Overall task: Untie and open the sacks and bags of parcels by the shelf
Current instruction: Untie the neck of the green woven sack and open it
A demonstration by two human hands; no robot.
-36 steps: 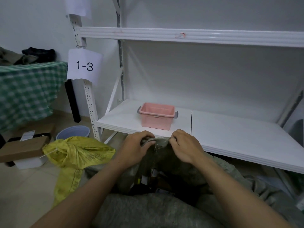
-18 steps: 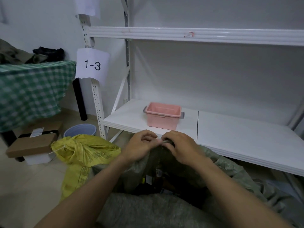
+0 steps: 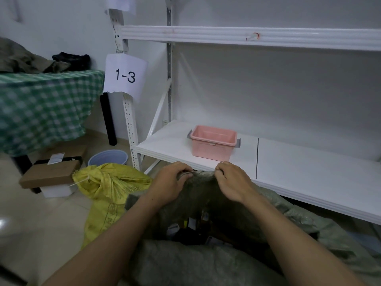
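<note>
A grey-green woven sack lies in front of me, its mouth open, with dark parcels showing inside. My left hand grips the far rim of the sack's mouth. My right hand pinches the same rim a short way to the right, so the edge is stretched between them. To the left a yellow woven sack lies on the floor, its neck tied with white string.
A white metal shelf stands just behind the sacks, with a pink plastic tub on its low board. A blue basin and cardboard boxes sit on the floor at left. A table under green checked cloth stands beyond.
My hands drew together on the sack's rim half a second ago and have now spread apart again, pulling the edge taut. The view has shifted slightly left.
</note>
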